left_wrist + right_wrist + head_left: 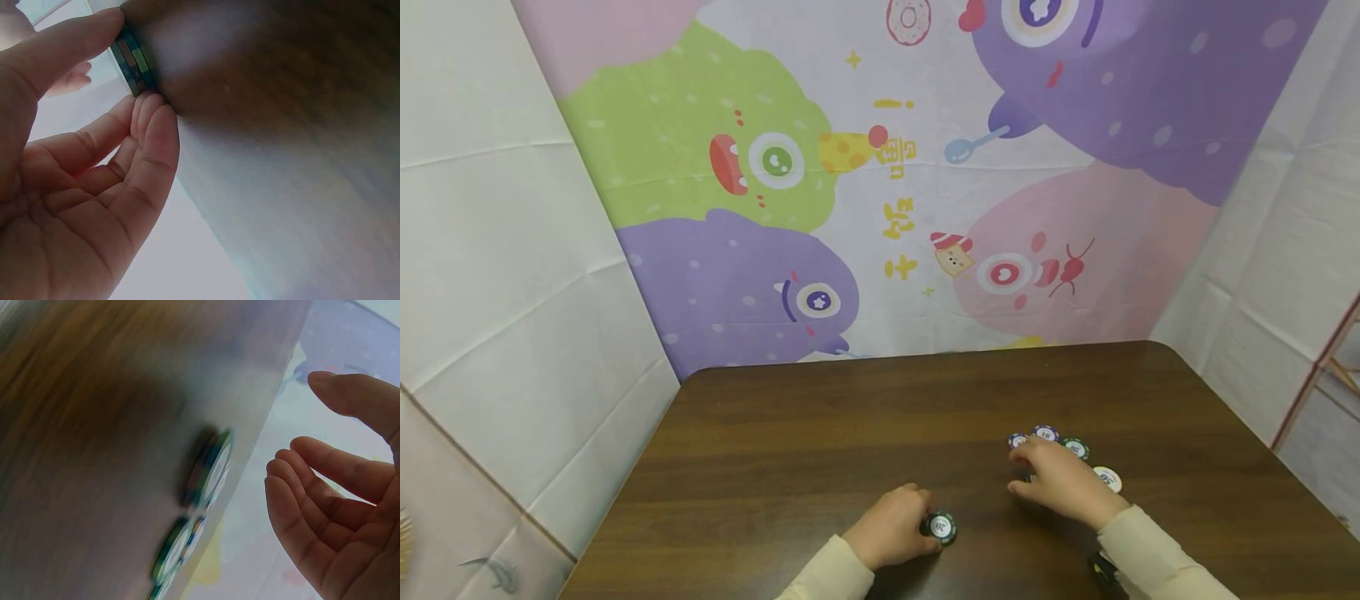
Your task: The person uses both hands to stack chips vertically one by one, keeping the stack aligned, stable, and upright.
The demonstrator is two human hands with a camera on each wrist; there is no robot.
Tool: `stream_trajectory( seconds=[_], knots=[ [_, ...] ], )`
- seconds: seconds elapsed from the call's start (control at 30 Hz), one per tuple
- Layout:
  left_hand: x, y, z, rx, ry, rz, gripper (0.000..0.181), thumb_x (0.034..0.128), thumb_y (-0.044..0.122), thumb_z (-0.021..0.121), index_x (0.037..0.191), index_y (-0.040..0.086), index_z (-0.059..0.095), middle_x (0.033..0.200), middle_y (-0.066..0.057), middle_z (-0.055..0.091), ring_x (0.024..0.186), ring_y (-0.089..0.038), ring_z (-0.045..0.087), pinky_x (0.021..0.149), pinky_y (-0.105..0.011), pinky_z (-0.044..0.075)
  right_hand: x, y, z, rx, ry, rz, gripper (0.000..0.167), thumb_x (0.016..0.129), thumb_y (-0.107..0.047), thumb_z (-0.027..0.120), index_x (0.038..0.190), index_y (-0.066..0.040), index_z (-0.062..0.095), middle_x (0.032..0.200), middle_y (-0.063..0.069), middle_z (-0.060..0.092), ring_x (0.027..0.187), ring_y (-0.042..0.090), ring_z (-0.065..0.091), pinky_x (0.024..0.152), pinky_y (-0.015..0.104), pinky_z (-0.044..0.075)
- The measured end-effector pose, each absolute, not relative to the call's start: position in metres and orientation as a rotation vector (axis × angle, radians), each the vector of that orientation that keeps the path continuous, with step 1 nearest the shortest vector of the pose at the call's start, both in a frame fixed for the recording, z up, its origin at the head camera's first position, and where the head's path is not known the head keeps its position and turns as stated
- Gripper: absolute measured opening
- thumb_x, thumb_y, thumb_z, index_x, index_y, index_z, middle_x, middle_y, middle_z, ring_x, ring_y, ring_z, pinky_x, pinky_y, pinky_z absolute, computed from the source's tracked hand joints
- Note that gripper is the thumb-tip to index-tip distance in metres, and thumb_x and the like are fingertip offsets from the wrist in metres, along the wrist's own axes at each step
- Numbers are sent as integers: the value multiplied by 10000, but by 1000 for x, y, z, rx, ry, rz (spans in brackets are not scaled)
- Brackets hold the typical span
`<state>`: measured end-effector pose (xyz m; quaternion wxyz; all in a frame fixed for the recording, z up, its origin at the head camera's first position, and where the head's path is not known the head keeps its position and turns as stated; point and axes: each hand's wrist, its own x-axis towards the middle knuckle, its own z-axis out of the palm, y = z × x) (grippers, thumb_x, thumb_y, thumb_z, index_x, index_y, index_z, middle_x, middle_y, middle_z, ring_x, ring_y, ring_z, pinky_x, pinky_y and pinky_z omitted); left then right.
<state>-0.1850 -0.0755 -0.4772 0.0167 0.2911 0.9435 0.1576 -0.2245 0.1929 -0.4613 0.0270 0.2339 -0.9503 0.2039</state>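
Note:
My left hand point(892, 527) pinches a short stack of green chips point(942, 527) at the table's near middle. In the left wrist view, thumb and fingertips of that hand point(81, 169) touch opposite edges of the green chips point(134, 62). Over the right part of the table, my right hand point(1063, 479) hovers with thumb and fingers apart. Around it lie two blue-edged chips point(1046, 433), a green chip point(1076, 448) and a white chip point(1107, 479); another is mostly hidden beneath the hand. The right wrist view shows this hand point(344, 494) holding nothing, beside green-edged chips point(215, 465).
The brown wooden table point(820, 433) has rounded far corners. Behind it hangs a cloth point(865, 317) printed with cartoon monsters, and pale cloth walls point(535, 333) stand on both sides. A small black object point(1105, 571) shows by the right sleeve.

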Motion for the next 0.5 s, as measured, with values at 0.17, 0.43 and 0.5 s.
stream_trajectory(
  seconds=[0.17, 0.43, 0.5],
  knots=[
    [-185, -75, -478, 896, 2923, 491, 287, 697, 262, 845, 867, 125, 659, 785, 71, 602, 708, -16, 492, 622, -179, 430, -226, 207, -460, 629, -2969, 636, 352, 794, -220, 799, 1051, -6, 691, 959, 57, 686, 838, 185, 642, 740, 377, 542],
    [-185, -75, -478, 872, 2908, 509, 285, 702, 253, 845, 883, 119, 669, 796, 69, 603, 705, -7, 483, 622, -172, 429, -230, 219, -464, 534, -3028, 619, 382, 792, -258, 798, 1054, 0, 691, 1016, 91, 679, 902, 257, 659, 791, 451, 540],
    [-185, -75, -478, 874, 2909, 511, 285, 700, 252, 845, 878, 119, 666, 791, 70, 600, 703, -6, 478, 619, -171, 426, -230, 220, -466, 521, -3030, 591, 367, 787, -261, 801, 1033, -8, 699, 1006, 93, 670, 896, 257, 658, 786, 454, 537]
  ],
)
